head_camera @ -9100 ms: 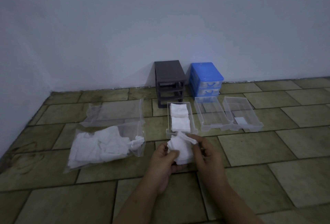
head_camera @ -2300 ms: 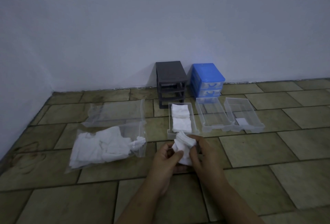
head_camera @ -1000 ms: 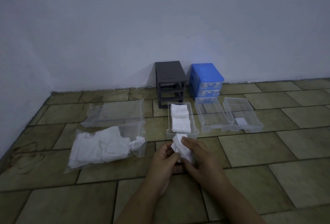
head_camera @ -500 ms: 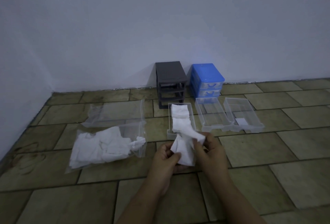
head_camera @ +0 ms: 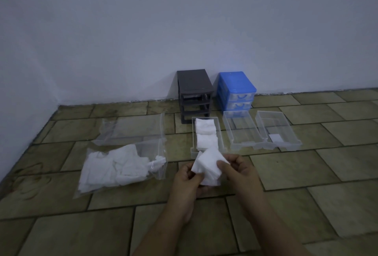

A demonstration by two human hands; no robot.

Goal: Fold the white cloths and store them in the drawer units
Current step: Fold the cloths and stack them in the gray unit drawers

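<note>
Dull olive floor tiles (head_camera: 296,174) run back to a plain pale wall (head_camera: 143,31), and I hold a white cloth (head_camera: 208,165) above them with both hands. My left hand (head_camera: 187,182) pinches its left edge between thumb and fingers, and my right hand (head_camera: 238,172) pinches the right edge the same way, fingers curled round the fabric. The cloth hangs partly folded, just in front of a clear drawer (head_camera: 222,139) lying on the floor, which holds two folded cloths (head_camera: 205,133) in a row. Beside that drawer to the right lie two more clear drawers: the middle drawer (head_camera: 241,133) and the far right drawer (head_camera: 278,131), which has a small white slip (head_camera: 276,138) on its bottom. Against the wall stand a dark grey drawer unit (head_camera: 194,92) with its slots open and, just beside it, a blue drawer unit (head_camera: 235,90). To my left a clear plastic bag (head_camera: 131,133) lies flat with a heap of loose cloths (head_camera: 114,168) in it.
</note>
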